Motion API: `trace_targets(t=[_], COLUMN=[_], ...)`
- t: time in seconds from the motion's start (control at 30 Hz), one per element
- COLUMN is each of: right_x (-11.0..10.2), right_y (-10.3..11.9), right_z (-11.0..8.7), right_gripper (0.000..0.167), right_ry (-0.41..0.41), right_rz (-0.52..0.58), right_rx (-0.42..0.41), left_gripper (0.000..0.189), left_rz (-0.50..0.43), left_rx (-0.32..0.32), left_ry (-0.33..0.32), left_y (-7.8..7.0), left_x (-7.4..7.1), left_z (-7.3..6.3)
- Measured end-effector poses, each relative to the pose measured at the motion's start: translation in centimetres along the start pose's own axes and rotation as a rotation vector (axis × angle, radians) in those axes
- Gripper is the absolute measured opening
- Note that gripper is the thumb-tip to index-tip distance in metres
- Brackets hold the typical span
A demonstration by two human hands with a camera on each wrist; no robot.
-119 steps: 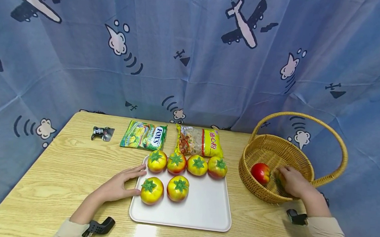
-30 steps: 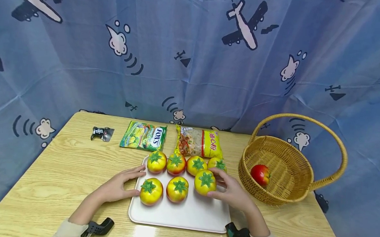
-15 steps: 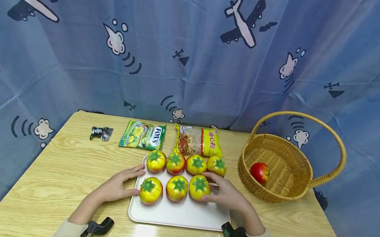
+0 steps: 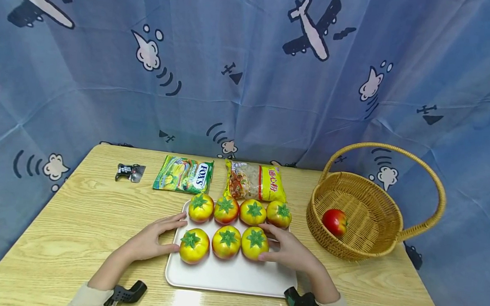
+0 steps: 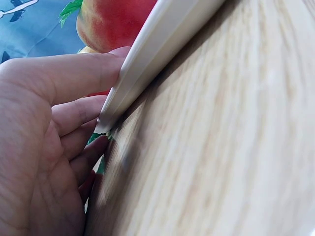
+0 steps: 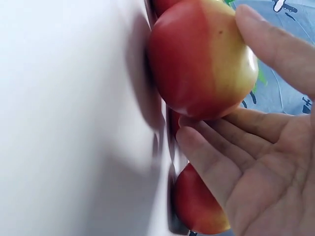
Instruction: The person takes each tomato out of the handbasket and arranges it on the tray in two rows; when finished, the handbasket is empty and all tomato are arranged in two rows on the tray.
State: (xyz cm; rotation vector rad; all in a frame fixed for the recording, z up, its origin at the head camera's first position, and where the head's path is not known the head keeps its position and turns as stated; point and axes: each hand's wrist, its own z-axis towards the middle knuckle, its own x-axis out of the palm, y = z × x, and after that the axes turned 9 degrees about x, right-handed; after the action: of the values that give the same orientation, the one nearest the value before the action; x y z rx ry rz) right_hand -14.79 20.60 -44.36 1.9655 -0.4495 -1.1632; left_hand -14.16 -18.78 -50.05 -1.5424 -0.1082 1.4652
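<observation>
A white tray [image 4: 230,277] carries two rows of yellow-and-red tomatoes with green star-shaped tops: several in the back row, three in front. My right hand [image 4: 291,250] holds the rightmost front tomato [image 4: 255,242] between thumb and fingers, and it sits on the tray. Beside it on the left are the middle front tomato [image 4: 226,241] and the left one [image 4: 194,246]. My left hand [image 4: 153,240] rests at the tray's left edge, thumb and fingertips against it. In the left wrist view, the thumb [image 5: 88,73] touches the tray rim [image 5: 147,54].
A wicker basket [image 4: 314,221] with a tall handle stands at the right, one red fruit [image 4: 334,222] lying in it. Behind the tray lie a green FOX'S bag [image 4: 183,174] and a yellow pasta bag [image 4: 256,181]. A small black packet [image 4: 130,172] is at the back left.
My right hand has brought a tomato from the basket to the tray's front row and shifted it left, close to the middle one, which moved slightly left. My left hand has stayed put.
</observation>
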Motion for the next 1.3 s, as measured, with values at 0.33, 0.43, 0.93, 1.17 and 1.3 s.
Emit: trace_targets(t=[0.33, 0.43, 0.93, 1.17, 1.3], right_x=[0.0, 0.0, -1.6, -3.7, -5.4], right_y=[-0.3, -0.2, 1.1, 0.8, 0.1], right_z=[0.1, 0.0, -1.5, -2.7, -3.6], right_gripper=[0.085, 0.085, 0.079, 0.067, 0.062], right_ry=[-0.024, -0.037, -0.118, -0.242, -0.345], right_rz=[-0.053, -0.068, -0.131, -0.156, -0.127], right_rx=[0.031, 0.035, -0.017, -0.028, -0.051], left_gripper=[0.066, 0.066, 0.065, 0.064, 0.064], left_rz=[0.005, 0.003, 0.001, 0.004, 0.001], left_rx=[0.003, 0.001, -0.007, -0.002, -0.005], left_ry=[0.0, 0.0, 0.005, 0.003, 0.004], left_y=[-0.1, -0.1, -0.1, -0.1, -0.1], left_x=[-0.1, -0.1, -0.1, -0.1, 0.0], left_z=[0.0, 0.0, 0.0, 0.0, 0.0])
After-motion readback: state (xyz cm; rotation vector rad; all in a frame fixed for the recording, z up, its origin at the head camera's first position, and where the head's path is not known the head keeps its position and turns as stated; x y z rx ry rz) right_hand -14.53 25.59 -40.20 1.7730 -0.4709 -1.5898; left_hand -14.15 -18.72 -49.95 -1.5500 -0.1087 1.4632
